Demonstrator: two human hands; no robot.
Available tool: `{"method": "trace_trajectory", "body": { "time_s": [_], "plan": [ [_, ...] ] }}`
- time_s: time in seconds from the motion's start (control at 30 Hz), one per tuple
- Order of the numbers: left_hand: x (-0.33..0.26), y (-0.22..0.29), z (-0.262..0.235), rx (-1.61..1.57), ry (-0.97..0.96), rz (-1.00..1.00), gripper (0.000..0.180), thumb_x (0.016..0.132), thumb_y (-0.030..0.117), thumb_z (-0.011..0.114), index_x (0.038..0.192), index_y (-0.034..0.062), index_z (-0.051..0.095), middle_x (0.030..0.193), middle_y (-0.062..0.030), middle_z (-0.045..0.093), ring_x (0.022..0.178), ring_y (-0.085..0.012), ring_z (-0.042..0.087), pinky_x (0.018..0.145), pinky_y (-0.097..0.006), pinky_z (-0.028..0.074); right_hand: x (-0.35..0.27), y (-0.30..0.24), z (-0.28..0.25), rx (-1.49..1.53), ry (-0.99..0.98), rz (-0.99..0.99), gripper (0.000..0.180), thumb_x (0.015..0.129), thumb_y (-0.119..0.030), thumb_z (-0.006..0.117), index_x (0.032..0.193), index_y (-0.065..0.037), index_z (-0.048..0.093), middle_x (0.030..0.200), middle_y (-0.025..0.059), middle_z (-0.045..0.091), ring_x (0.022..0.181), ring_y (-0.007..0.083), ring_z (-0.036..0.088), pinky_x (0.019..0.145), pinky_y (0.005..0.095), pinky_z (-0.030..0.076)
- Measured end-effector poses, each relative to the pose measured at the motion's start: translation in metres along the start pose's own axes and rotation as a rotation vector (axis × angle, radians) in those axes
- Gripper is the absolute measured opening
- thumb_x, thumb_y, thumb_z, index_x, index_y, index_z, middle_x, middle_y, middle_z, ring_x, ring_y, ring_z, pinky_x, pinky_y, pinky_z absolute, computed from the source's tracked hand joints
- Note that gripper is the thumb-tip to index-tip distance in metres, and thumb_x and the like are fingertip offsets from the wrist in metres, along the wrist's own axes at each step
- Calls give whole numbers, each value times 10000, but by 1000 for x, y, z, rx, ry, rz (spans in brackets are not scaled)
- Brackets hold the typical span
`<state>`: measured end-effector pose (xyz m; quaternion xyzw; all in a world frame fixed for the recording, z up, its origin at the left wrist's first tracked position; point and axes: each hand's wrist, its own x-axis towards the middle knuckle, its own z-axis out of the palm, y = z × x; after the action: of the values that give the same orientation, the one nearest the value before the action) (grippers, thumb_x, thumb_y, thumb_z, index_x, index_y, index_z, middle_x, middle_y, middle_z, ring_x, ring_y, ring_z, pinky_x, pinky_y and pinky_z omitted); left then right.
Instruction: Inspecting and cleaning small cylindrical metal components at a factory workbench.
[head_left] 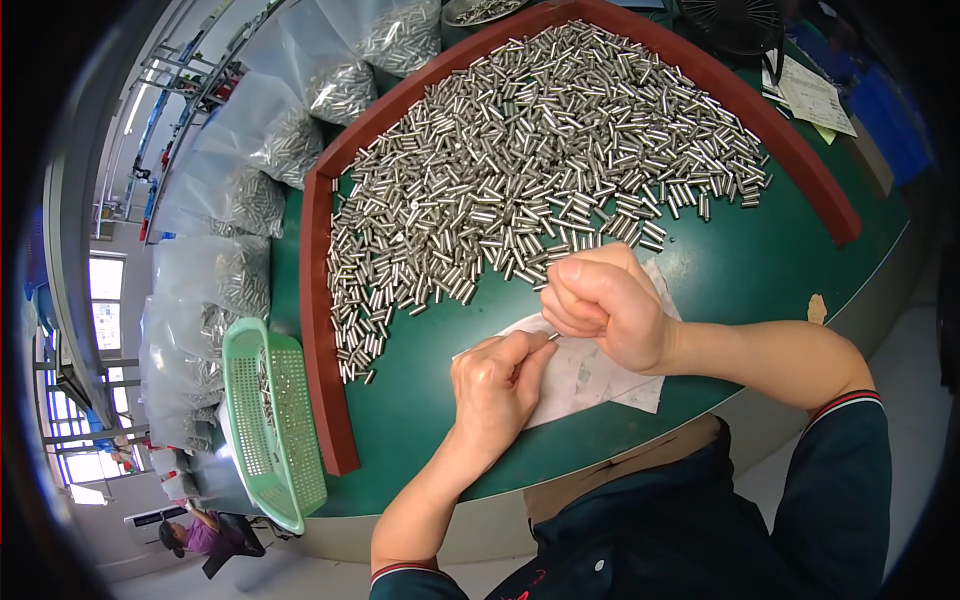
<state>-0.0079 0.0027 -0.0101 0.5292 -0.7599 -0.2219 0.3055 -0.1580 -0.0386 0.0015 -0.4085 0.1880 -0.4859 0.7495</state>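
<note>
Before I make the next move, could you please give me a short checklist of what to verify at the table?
1. Left grip has a piece: ok, a small metal pin shows at the fingertips.
2. Right grip contents known: cannot tell, the fingers are curled closed and hide the inside.
3. Cloth beneath both hands: ok, it lies on the green tabletop.
4. Loose pins within the red frame: ok, the pile lies inside its bars.
5. Loose pins lined up one way: not ok, they point in many directions.
6. Green basket outside the frame: ok, it is beyond the left bar.
</note>
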Motion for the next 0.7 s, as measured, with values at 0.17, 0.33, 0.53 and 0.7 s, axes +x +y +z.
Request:
{"method": "trace_trajectory", "body": {
  "time_s": [0.17, 0.33, 0.53, 0.7],
  "plan": [
    [4, 1, -3, -7, -30, -15, 47, 675, 38, 640, 679, 25, 595, 510, -103, 520, 446, -247, 500, 426, -326, 384, -3, 3, 3, -237, -50, -113, 368, 830, -162, 356, 488, -72, 257, 461, -18, 261, 444, 76, 206, 421, 246, 179],
    [5, 4, -3, -23, -28, -35, 46, 682, 40, 640, 682, 23, 597, 518, -110, 525, 458, -250, 509, 435, -322, 389, -1, 6, 5, -242, -40, -129, 365, 831, -163, 359, 496, -72, 247, 472, -25, 254, 456, 67, 198, 422, 244, 176],
    [-1, 5, -11, -295, -4, -254, 66, 762, 62, 606, 754, 12, 563, 564, -13, 489, 472, -86, 416, 450, -210, 339, 0, -1, 2, -99, 1, -12, 367, 834, -148, 350, 485, -86, 252, 453, -15, 262, 425, 73, 209, 413, 235, 186],
    [2, -16, -23, -1470, -221, -523, 114, 841, 130, 531, 903, 35, 524, 783, -77, 534, 504, -48, 302, 449, -176, 263, 3, 0, -5, 65, -7, 86, 393, 845, -186, 348, 470, -102, 263, 429, -19, 262, 395, 73, 201, 396, 233, 177]
  ]
}}
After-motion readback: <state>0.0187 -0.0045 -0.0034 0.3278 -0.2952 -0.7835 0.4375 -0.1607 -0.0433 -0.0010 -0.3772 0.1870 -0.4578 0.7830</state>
